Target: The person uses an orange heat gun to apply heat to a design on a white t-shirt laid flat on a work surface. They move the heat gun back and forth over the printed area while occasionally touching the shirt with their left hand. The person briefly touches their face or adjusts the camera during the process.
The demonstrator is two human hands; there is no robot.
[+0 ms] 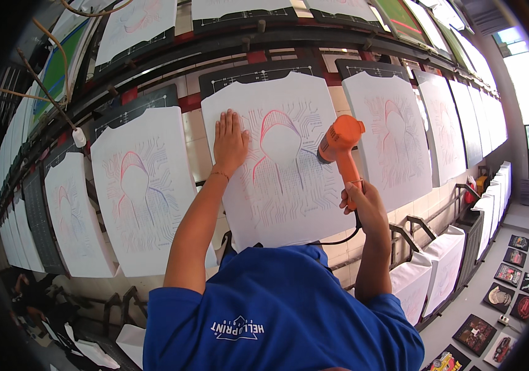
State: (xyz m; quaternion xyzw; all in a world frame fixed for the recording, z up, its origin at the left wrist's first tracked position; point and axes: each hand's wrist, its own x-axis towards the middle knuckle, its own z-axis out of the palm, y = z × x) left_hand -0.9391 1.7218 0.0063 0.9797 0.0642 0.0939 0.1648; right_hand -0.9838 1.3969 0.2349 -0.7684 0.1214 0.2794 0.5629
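Note:
In front of me a white printed fabric panel [277, 213] lies over a dark board [264, 71]. Its print is a hooded figure among circuit-like lines in red and blue. My left hand [230, 141] rests flat on the panel's upper left part, fingers stretched out. An orange hair dryer or heat gun [343, 137] is gripped by its handle in my right hand [366, 201], raised over the panel's right edge. Its dark nozzle points left and down toward the print. A black cord [354, 234] runs from the handle toward my waist.
Similar printed panels flank mine on the left [138, 185] and right [394, 130]. Black metal rails [215, 46] cross behind the boards, with another row beyond. A cable with a white end [79, 137] hangs at left. Framed prints [474, 334] line the lower right.

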